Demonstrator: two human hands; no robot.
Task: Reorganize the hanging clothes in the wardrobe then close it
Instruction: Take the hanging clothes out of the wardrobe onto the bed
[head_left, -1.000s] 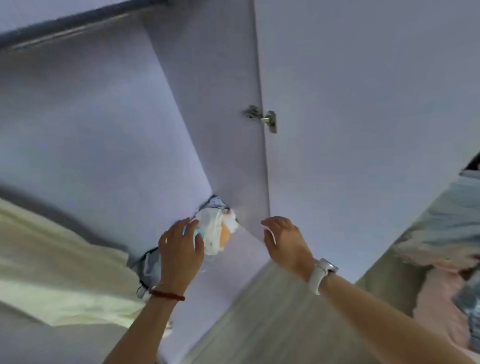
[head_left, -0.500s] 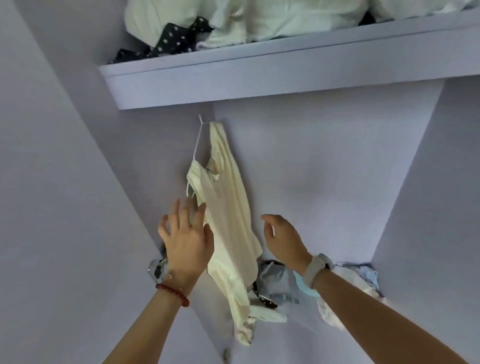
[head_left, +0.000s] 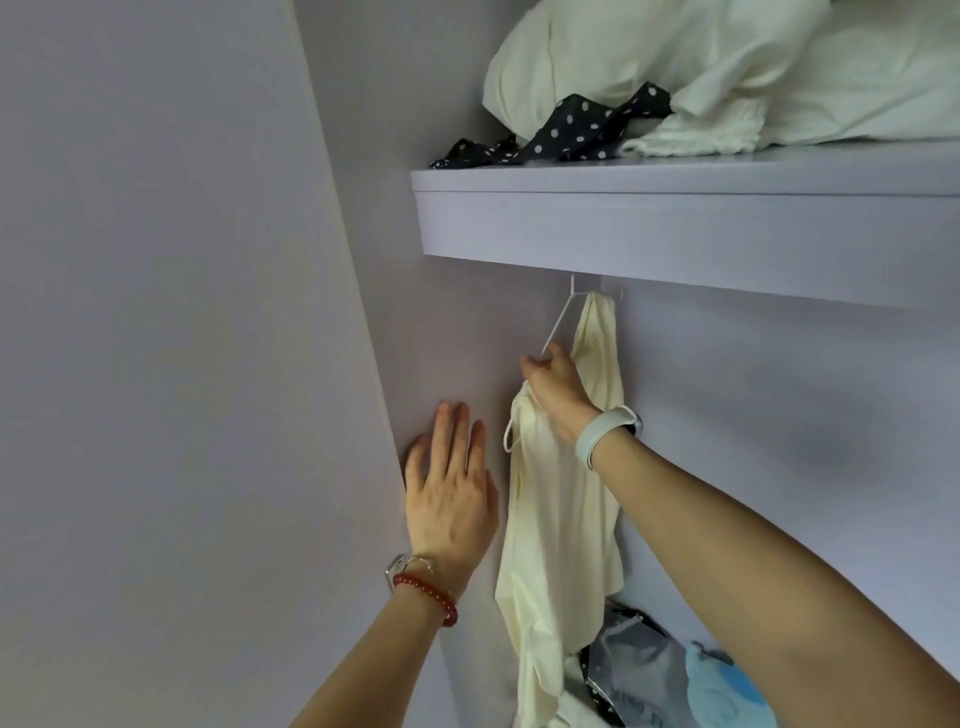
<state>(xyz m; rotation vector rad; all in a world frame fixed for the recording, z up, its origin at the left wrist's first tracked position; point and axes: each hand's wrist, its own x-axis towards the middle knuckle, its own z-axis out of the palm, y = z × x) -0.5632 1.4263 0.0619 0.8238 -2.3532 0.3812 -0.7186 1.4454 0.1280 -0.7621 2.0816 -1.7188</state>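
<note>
Under the shelf hangs one cream top on its hanger. The right hand grips the top's shoulder; the left hand, fingers straight, lies flat beside it. Sorting seems in progress, and the wardrobe is not yet closed.

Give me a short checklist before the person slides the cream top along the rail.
1. Right hand grips the hanger and top: ok.
2. Hanger hook sits on a rail: cannot tell, hidden behind the shelf.
3. Left hand is free, flat on the side wall: ok.
4. Top sits fully on the hanger: not ok, one strap hangs loose.
5. Path to the right is free of other hangers: ok.
</note>
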